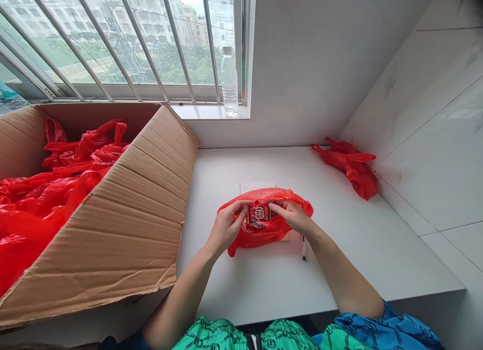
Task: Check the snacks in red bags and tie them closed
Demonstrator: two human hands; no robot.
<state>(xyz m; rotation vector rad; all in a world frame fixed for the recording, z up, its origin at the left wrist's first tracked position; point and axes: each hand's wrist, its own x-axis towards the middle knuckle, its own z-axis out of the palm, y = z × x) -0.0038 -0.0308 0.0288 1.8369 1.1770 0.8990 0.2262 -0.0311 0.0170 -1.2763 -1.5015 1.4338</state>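
A red plastic bag (279, 233) lies spread open on the white table in front of me. At its mouth, a small red packet (259, 214) with pale lettering faces up, held between my two hands. My left hand (228, 223) pinches the packet's left edge between thumb and fingers. On the opposite side, my right hand (293, 217) has its thumb and fingertips closed at the packet's right edge. More printed wrapping shows just below the packet, within the bag; the rest of the contents is hidden.
A large open cardboard box (147, 204) full of red plastic bags (75, 179) stands at left. Another red bag (350, 166) lies at the back right by the wall. Paper (258, 188) and a pen (304, 249) lie partly under the bag. A water bottle (229, 83) stands on the windowsill.
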